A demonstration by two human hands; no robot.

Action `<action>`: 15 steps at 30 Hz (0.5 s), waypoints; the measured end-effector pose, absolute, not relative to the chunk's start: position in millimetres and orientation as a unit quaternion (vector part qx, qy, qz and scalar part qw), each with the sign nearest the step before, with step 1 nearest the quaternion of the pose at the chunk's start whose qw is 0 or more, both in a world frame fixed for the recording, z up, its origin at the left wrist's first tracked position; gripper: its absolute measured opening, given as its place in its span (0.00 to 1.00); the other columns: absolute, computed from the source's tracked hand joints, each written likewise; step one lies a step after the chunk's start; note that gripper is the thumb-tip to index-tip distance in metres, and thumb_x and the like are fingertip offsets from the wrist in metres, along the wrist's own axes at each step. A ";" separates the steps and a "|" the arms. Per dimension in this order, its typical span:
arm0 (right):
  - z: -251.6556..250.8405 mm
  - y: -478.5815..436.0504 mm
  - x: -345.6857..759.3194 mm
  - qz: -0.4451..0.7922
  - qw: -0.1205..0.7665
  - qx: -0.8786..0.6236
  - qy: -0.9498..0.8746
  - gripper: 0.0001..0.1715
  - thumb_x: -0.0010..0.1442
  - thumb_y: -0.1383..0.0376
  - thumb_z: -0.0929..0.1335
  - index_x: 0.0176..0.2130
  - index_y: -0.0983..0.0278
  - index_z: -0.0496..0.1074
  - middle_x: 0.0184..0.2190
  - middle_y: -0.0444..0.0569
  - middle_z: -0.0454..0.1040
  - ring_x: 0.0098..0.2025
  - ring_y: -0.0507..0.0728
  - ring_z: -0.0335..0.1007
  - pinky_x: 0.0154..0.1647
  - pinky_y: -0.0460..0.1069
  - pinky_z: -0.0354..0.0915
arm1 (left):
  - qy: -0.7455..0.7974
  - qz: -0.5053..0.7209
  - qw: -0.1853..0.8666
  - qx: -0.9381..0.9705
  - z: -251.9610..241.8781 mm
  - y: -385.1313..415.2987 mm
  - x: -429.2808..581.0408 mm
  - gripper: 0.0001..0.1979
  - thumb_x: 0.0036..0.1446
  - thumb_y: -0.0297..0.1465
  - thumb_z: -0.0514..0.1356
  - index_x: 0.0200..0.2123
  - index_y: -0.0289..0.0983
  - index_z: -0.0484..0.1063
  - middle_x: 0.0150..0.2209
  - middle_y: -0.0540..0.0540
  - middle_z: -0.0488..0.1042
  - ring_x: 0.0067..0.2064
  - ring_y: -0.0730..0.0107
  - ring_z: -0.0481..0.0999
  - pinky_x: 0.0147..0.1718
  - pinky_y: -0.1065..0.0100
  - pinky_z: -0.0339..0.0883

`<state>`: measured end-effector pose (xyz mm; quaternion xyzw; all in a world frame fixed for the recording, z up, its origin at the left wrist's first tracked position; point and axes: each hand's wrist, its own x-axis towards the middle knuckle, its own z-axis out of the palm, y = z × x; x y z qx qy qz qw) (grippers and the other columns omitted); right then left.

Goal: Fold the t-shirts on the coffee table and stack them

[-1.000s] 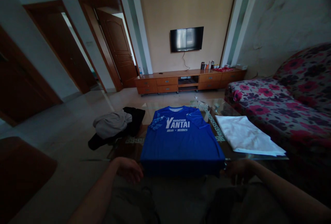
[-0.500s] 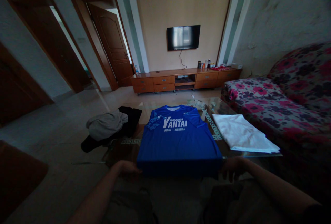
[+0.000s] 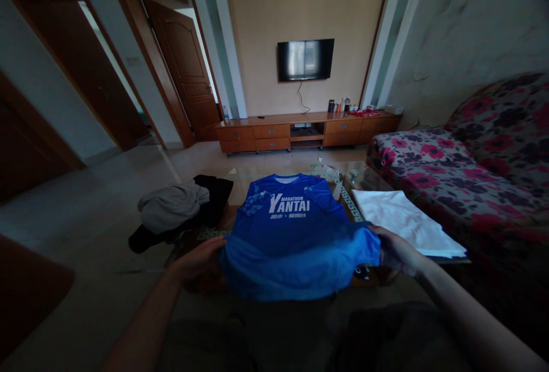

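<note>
A blue T-shirt (image 3: 287, 234) with white lettering lies face up on the glass table (image 3: 364, 180), its collar toward the television. Its lower end is lifted and folds back over the body, a little blurred. My left hand (image 3: 203, 254) grips the hem's left corner, and my right hand (image 3: 397, 252) grips the right corner. Right of the shirt lies a folded white cloth (image 3: 405, 220). To the left, a grey garment (image 3: 174, 206) rests in a heap on a black one (image 3: 221, 194).
A floral-covered sofa (image 3: 476, 183) stands at the right. Beyond the table is a low wooden cabinet (image 3: 270, 131) with bottles on top, below a wall television (image 3: 305, 60). A small glass (image 3: 353, 176) sits near the table's far edge.
Both hands have risen from the table's near edge, lifting the shirt's hem up and away from me. The hanging lower part now folds back over the shirt.
</note>
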<state>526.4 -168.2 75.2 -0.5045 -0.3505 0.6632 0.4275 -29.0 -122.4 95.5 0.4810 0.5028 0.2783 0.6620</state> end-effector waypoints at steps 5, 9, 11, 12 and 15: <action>81.6 -166.0 509.2 0.653 0.435 -0.516 -0.344 0.24 0.61 0.53 0.69 0.53 0.59 0.67 0.44 0.51 0.81 0.42 0.62 0.80 0.47 0.58 0.75 | 0.523 0.376 0.640 0.419 93.1 -111.6 -16.7 0.24 0.55 0.46 0.66 0.50 0.40 0.71 0.40 0.47 0.81 0.40 0.60 0.81 0.43 0.59 0.75; 80.2 -163.8 511.6 0.619 0.460 -0.532 -0.350 0.24 0.56 0.58 0.72 0.51 0.57 0.67 0.41 0.48 0.80 0.38 0.60 0.80 0.41 0.55 0.77 | 0.563 0.423 0.585 0.403 90.6 -105.4 -18.6 0.21 0.55 0.44 0.65 0.47 0.38 0.70 0.34 0.49 0.79 0.34 0.63 0.80 0.36 0.62 0.75; 79.7 -164.2 513.3 0.631 0.464 -0.505 -0.363 0.27 0.52 0.61 0.74 0.50 0.56 0.66 0.40 0.46 0.80 0.35 0.57 0.80 0.39 0.51 0.77 | 0.557 0.430 0.594 0.390 92.2 -105.6 -17.6 0.21 0.52 0.40 0.68 0.45 0.38 0.68 0.33 0.49 0.77 0.33 0.64 0.79 0.35 0.63 0.75; 80.0 -164.9 513.5 0.641 0.468 -0.484 -0.369 0.29 0.50 0.63 0.75 0.50 0.56 0.66 0.40 0.45 0.79 0.35 0.56 0.79 0.38 0.50 0.77 | 0.541 0.436 0.605 0.388 93.5 -106.6 -16.3 0.22 0.49 0.37 0.69 0.45 0.38 0.67 0.34 0.49 0.77 0.34 0.64 0.79 0.36 0.63 0.75; 82.3 -166.7 512.4 0.654 0.487 -0.438 -0.378 0.36 0.48 0.66 0.77 0.54 0.54 0.66 0.42 0.44 0.79 0.37 0.54 0.79 0.41 0.48 0.76 | 0.493 0.466 0.615 0.402 98.3 -110.9 -10.7 0.33 0.41 0.28 0.72 0.50 0.41 0.62 0.41 0.48 0.76 0.38 0.64 0.80 0.40 0.62 0.74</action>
